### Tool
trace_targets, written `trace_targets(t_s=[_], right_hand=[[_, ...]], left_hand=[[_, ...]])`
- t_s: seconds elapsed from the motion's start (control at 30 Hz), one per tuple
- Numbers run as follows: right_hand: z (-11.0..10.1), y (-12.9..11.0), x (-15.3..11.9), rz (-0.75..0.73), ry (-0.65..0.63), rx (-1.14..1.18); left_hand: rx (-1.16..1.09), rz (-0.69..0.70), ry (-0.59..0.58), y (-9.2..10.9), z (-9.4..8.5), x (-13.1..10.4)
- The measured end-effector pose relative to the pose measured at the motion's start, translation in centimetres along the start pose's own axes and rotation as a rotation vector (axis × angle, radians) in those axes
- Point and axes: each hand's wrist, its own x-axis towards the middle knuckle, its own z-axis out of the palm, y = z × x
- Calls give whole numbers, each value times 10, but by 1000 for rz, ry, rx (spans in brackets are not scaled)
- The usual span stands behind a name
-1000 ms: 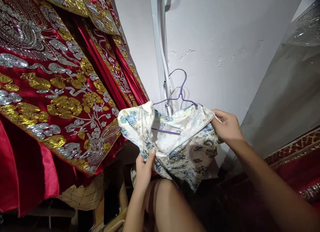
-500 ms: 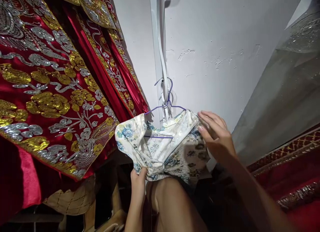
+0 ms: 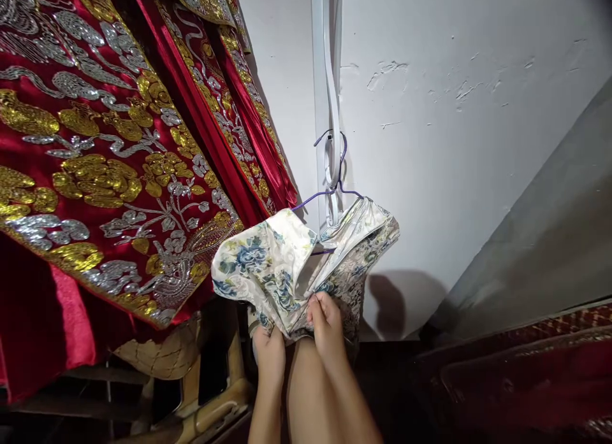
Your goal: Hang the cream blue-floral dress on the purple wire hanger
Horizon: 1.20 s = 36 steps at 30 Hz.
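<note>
The floral garment (image 3: 251, 260) partly hides the purple hanger (image 3: 340, 181).

Floral top (image 3: 282, 265) on a purple hanger (image 3: 339, 181)
The top is off-white, printed with blue flowers. It hangs upright, its neckline spread in a V with the hanger's lower bar showing through. The side at picture left bulges outward; the lower front is bunched into creases. The hanger is thin, its curved hook uppermost.

left hand (image 3: 270, 350): bare, 6–7 o'clock | right hand (image 3: 327, 322): bare, 5–6 o'clock | forearms (image 3: 266, 409): bare, slender, tapering to wrists | leg (image 3: 306, 393): bare, rounded, 6 o'clock
</note>
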Motion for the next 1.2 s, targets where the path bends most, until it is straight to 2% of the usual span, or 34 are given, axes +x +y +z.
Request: trace_targets(t_s=[0.1, 0.23, 0.27, 0.3, 0.33, 0.43, 0.47, 0.53, 0.67, 0.83, 0.9, 0.97, 1.1, 1.2], right_hand=[[1, -9, -6, 25, 0, 86], [-11, -10, -22, 67, 81, 181], [-14, -9, -26, 54, 117, 195], [-18, -9, -30, 38, 146, 204], [-21, -9, -32, 26, 165, 205], [-35, -18, -38, 29, 130, 133], [-40, -23, -39, 32, 101, 90], [-51, -34, -41, 27, 46, 11], [-66, -47, -42, 37, 26, -41], [-61, -67, -17, 117, 161, 113], [-55, -89, 3, 145, 175, 260], [-50, -120, 27, 185, 75, 383], [-41, -184, 64, 146, -91, 453], [-34, -206, 72, 81, -92, 458]], left_hand=[[57, 27, 41, 9, -5, 3], [20, 193, 374, 17, 8, -18], [18, 230, 408, 18, 15, -28], [23, 246, 377, 18, 22, -39], [27, 240, 281, 17, 30, -49], [15, 156, -134, 12, 52, -71], [8, 143, -223, 10, 58, -74], [6, 154, -309, 6, 66, -76], [9, 166, -398, 5, 75, -76], [3, 172, -427, 8, 83, -77], [45, 177, -422, 7, 82, -75], [95, 201, -395, 6, 80, -73], [162, 267, -380, 12, 70, -69], [208, 268, -419, 17, 59, -68]])
